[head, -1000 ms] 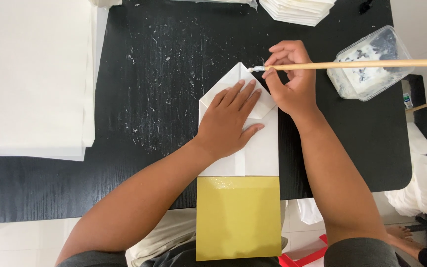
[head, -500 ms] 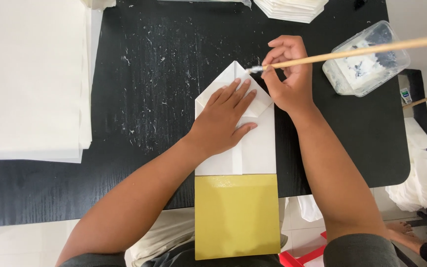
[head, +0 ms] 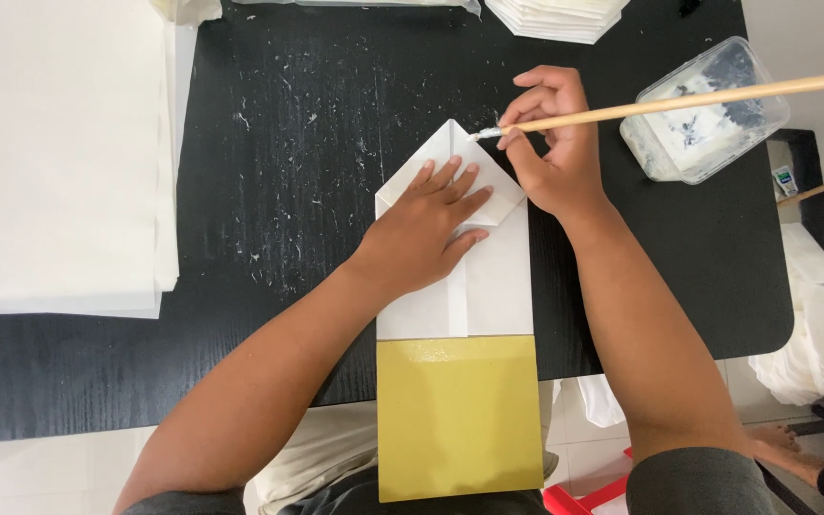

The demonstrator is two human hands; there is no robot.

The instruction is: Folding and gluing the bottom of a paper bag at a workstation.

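Note:
A folded white paper piece (head: 488, 296) with a pointed top lies on the black table (head: 288, 172); its lower part is a shiny yellow-gold panel (head: 458, 420) hanging over the near edge. My left hand (head: 426, 229) presses flat on the folded triangle, fingers spread. My right hand (head: 550, 143) grips a long wooden-handled brush (head: 679, 100), whose white, paste-coated tip touches the right slope of the paper's point.
A clear plastic tub of white paste (head: 703, 110) stands at the right. A large stack of white sheets (head: 54, 162) covers the left of the table. More folded white pieces (head: 555, 14) lie at the far edge. White paper piles (head: 813, 324) sit off the table's right side.
The brush tip has slid up along the right edge of the paper's point. My left hand stays pressed on the fold.

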